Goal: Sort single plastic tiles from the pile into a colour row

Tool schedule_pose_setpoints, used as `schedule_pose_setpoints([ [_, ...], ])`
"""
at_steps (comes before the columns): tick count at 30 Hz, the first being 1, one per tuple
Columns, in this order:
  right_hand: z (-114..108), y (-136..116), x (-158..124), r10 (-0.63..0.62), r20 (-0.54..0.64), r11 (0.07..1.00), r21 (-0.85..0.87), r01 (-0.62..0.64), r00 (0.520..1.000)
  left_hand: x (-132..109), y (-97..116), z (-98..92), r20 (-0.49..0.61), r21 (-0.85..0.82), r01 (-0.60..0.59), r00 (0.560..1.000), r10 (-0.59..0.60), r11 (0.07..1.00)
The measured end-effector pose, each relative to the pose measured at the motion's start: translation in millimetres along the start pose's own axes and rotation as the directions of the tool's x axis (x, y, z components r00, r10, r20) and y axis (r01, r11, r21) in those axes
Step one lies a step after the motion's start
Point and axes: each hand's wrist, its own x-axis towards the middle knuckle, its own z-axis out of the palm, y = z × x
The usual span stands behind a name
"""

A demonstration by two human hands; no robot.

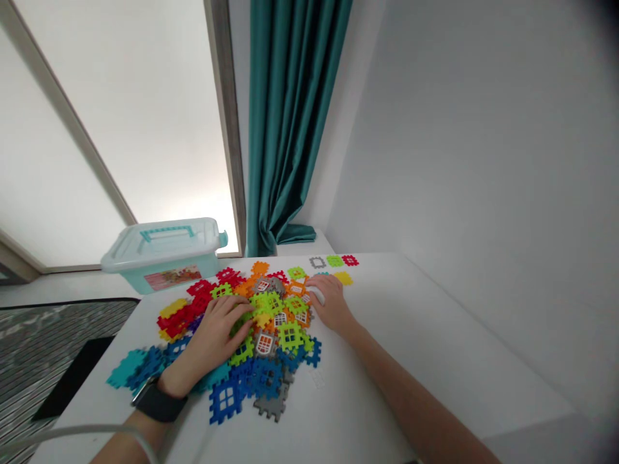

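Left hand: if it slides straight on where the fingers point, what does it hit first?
Probably the lime-green tiles lying directly ahead of the left hand, close to its fingertips; depth is unclear.

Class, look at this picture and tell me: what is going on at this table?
A person has both hands on a heap of colourful plastic tiles on a white table. The left hand lies spread on the heap; the right hand touches its far edge. Four loose tiles lie beyond, and a lidded box stands at the left.
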Motion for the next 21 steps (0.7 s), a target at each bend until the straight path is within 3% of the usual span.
schedule_pose_setpoints([
  [6,9,-58,20,-0.104,0.156,0.99,0.106,0.088,0.982,2,-5,-7.4,0.008,0.025,0.052,0.999,-0.052,0.998],
  [11,21,-91,36,-0.167,0.217,0.985,0.083,0.152,0.962,1,-15,-11.5,-0.008,0.156,0.091,0.996,-0.091,0.984],
  [16,29,-106,32,-0.184,0.201,0.983,0.051,0.177,0.962,-1,-24,-13.3,-0.043,0.227,0.171,0.985,-0.165,0.959],
  [21,26,-104,16,-0.212,0.221,0.977,0.047,0.207,0.952,0,-29,-14.7,-0.09,0.241,0.276,0.961,-0.262,0.931],
])
